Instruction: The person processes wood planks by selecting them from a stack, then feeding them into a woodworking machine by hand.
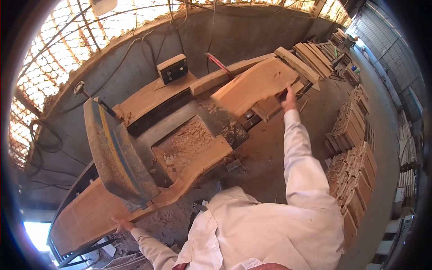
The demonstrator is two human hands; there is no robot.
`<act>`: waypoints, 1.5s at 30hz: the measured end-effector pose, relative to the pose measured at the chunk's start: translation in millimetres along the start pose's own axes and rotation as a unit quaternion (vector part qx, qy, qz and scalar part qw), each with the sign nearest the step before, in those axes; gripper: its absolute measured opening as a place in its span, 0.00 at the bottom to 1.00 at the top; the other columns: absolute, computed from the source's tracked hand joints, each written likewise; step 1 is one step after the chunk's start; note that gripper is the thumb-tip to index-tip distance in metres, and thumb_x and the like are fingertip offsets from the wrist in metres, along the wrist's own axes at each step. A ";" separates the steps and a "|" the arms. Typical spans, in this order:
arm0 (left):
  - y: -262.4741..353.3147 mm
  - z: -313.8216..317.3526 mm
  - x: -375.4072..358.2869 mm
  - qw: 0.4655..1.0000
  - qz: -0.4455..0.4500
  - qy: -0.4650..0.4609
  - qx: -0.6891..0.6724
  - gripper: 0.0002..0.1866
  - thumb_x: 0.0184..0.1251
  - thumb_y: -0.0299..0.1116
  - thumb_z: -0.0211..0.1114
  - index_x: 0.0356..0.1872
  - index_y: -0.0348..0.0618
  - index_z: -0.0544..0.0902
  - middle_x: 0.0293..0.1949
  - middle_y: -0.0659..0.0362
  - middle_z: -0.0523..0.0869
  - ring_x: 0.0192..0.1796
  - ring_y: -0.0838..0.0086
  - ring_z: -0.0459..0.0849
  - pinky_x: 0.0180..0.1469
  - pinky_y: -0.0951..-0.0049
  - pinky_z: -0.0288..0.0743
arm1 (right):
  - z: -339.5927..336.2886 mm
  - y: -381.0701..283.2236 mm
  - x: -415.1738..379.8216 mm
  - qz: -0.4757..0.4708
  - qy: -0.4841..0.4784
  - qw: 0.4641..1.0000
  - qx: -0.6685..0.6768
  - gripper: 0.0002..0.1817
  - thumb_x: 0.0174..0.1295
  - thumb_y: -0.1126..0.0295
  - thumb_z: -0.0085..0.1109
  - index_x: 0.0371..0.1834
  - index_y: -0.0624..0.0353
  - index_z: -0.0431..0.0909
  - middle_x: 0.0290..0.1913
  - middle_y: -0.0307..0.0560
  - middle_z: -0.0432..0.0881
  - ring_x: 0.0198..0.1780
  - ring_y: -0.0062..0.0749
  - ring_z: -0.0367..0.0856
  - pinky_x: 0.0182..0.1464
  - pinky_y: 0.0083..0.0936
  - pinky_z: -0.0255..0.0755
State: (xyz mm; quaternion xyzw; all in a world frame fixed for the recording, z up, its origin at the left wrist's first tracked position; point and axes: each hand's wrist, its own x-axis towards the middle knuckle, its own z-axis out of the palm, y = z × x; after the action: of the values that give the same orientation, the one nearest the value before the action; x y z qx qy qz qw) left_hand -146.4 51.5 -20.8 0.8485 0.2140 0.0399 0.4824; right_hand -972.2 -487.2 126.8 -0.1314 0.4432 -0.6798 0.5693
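Observation:
A long wooden plank (90, 216) with a wavy edge lies across the machine table at the left, passing under a dusty, upright machine guard (121, 157). At its near edge, my left hand (123, 224) grips the wood, one finger reaching over the top. Farther off at upper right, a broad wooden board (256, 83) rests at the far end of the machine. My right hand (289, 100) is closed on that board's right edge; some of its fingers are hidden. The machine's blade cannot be made out.
Wood chips (186, 139) fill a recess in the metal table (157, 135). A black-faced wooden block (173, 69) and a red bar (219, 64) stand along the far side. Stacked boards (353, 171) line the right. Cables hang on the wall (243, 33).

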 end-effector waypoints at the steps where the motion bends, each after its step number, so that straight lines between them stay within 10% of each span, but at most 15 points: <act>1: 0.6 0.3 -0.2 1.000 0.002 -0.004 0.001 0.60 0.67 0.63 0.67 0.80 0.27 0.45 0.78 0.36 0.58 0.74 0.41 0.68 0.59 0.40 0.81 | 7.2 -20.7 -6.3 0.001 0.019 1.000 0.019 0.20 0.65 0.47 0.70 0.45 0.50 0.83 0.38 0.35 0.85 0.38 0.31 0.83 0.47 0.30 0.81; 4: -18.1 20.0 18.4 0.997 0.010 0.009 -0.078 0.66 0.59 0.69 0.71 0.74 0.19 0.45 0.65 0.28 0.73 0.59 0.40 0.82 0.58 0.48 0.84 | -15.9 -5.6 16.2 -0.159 0.092 0.922 -0.340 0.22 0.65 0.44 0.68 0.42 0.51 0.80 0.36 0.34 0.78 0.38 0.29 0.77 0.43 0.28 0.77; 8: -10.3 8.5 12.3 0.998 0.007 0.014 -0.053 0.65 0.58 0.68 0.72 0.72 0.16 0.50 0.64 0.29 0.74 0.58 0.44 0.83 0.56 0.50 0.85 | -18.8 84.2 -53.9 -0.272 0.053 0.883 -0.379 0.31 0.68 0.54 0.67 0.63 0.68 0.74 0.60 0.52 0.80 0.62 0.36 0.78 0.66 0.32 0.70; 12: 3.2 -21.9 -1.9 0.995 0.017 -0.062 -0.077 0.58 0.60 0.68 0.71 0.65 0.13 0.65 0.58 0.34 0.80 0.52 0.48 0.85 0.53 0.51 0.86 | -37.9 171.3 -153.2 -0.327 -0.022 0.798 -0.506 0.18 0.67 0.62 0.65 0.52 0.65 0.82 0.45 0.54 0.84 0.45 0.39 0.84 0.52 0.34 0.77; 16: -6.4 -38.7 18.7 0.986 0.035 -0.151 -0.062 0.47 0.63 0.67 0.69 0.48 0.15 0.82 0.45 0.42 0.88 0.45 0.55 0.87 0.46 0.53 0.85 | -44.7 208.0 -249.6 -0.213 -0.068 0.725 -0.651 0.21 0.66 0.60 0.68 0.54 0.64 0.82 0.44 0.53 0.84 0.43 0.38 0.85 0.50 0.35 0.79; 24: 21.5 -35.5 -8.5 0.969 0.045 -0.226 -0.085 0.34 0.68 0.59 0.69 0.43 0.26 0.84 0.39 0.52 0.86 0.35 0.65 0.86 0.35 0.60 0.86 | -12.0 254.7 -247.3 -0.132 -0.170 0.844 -0.492 0.31 0.63 0.63 0.72 0.66 0.65 0.75 0.36 0.46 0.85 0.37 0.26 0.83 0.43 0.28 0.79; 31: 58.7 -14.0 3.6 0.943 0.072 -0.308 0.101 0.32 0.70 0.59 0.66 0.48 0.30 0.85 0.42 0.43 0.87 0.39 0.55 0.92 0.31 0.57 0.88 | 54.8 268.8 -165.3 -0.209 -0.168 0.707 -0.655 0.26 0.65 0.49 0.70 0.54 0.59 0.82 0.40 0.49 0.86 0.42 0.41 0.85 0.48 0.36 0.78; 34: -7.9 17.3 115.2 0.761 0.473 -0.209 0.391 0.32 0.71 0.61 0.64 0.52 0.35 0.86 0.44 0.40 0.87 0.35 0.53 0.93 0.27 0.61 0.87 | 48.2 284.6 -158.4 -0.350 -0.110 0.583 -0.725 0.29 0.66 0.40 0.64 0.54 0.53 0.83 0.50 0.49 0.85 0.54 0.46 0.82 0.58 0.42 0.74; 39: 80.0 -40.2 -8.7 0.918 0.176 -0.241 0.263 0.40 0.66 0.65 0.68 0.40 0.24 0.84 0.31 0.41 0.88 0.25 0.58 0.90 0.24 0.63 0.84 | 37.5 298.6 -149.8 -0.371 -0.112 0.617 -0.685 0.30 0.65 0.36 0.61 0.55 0.49 0.83 0.58 0.43 0.82 0.64 0.45 0.75 0.67 0.45 0.66; 45: 55.4 -24.3 5.2 0.931 0.153 -0.264 0.201 0.39 0.65 0.63 0.70 0.35 0.23 0.82 0.28 0.44 0.87 0.23 0.64 0.88 0.24 0.68 0.83 | 33.4 303.1 -142.4 -0.406 -0.083 0.601 -0.684 0.32 0.63 0.35 0.60 0.58 0.48 0.82 0.66 0.42 0.78 0.71 0.43 0.70 0.74 0.48 0.56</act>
State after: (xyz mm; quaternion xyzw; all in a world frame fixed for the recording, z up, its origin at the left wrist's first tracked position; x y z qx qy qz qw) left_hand -130.4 48.5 37.7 0.9300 -0.0497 -0.1563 0.3290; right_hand -704.8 -363.0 -35.5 -0.7047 0.6303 -0.3253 0.0134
